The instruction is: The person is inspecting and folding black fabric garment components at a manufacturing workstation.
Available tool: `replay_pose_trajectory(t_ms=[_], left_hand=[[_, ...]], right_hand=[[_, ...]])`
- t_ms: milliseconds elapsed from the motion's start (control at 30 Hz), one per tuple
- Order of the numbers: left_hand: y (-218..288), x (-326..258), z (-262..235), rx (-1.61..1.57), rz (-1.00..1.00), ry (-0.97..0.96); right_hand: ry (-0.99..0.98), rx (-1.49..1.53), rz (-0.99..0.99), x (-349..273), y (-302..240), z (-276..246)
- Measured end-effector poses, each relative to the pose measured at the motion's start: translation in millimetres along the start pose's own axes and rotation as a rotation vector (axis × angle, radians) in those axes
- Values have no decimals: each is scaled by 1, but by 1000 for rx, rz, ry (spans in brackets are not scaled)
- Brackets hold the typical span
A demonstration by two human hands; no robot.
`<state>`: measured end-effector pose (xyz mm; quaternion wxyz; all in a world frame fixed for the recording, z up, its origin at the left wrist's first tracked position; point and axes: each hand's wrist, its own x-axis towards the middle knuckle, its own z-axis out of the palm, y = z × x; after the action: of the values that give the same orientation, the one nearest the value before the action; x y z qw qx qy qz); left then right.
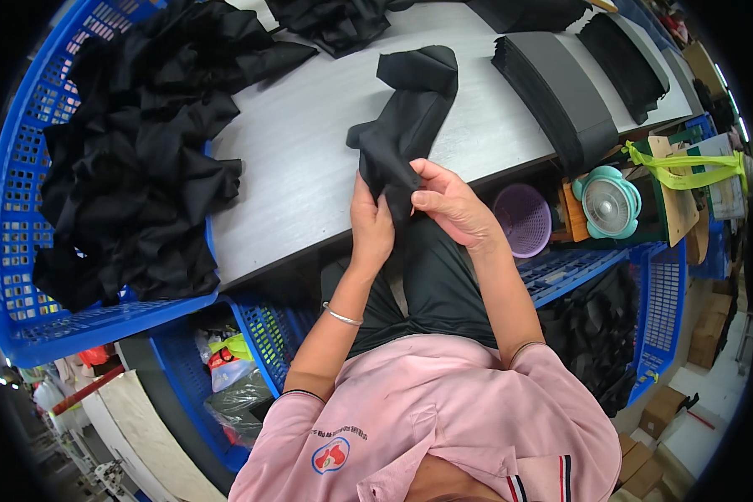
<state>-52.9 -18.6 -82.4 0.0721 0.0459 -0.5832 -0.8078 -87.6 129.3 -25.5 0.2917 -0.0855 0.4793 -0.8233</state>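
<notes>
A long, folded piece of black fabric (414, 113) lies partly on the grey-white table (301, 142), its near end lifted at the front edge between my hands. My left hand (371, 224) grips that end from the left, with the fingers partly hidden under the cloth. From the right, my right hand (450, 205) pinches the same piece between thumb and forefinger. A silver bangle (343, 316) circles my left wrist.
A blue crate (25, 217) heaped with black cloth (142, 159) stands left. Stacked black fabric panels (560, 92) lie at the table's right. Below them are a purple basket (523, 219) and a teal fan (609, 203). More blue crates (663, 309) sit low on both sides.
</notes>
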Motion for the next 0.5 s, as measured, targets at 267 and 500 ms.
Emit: replay_pose_trajectory(t_ms=[267,500], left_hand=[[13,-16,-9,195,169,106],[43,-16,-48,49,-213,-384]], right_hand=[[171,224,45,1,9,-19],[365,-274,-112,-8,9,-59]])
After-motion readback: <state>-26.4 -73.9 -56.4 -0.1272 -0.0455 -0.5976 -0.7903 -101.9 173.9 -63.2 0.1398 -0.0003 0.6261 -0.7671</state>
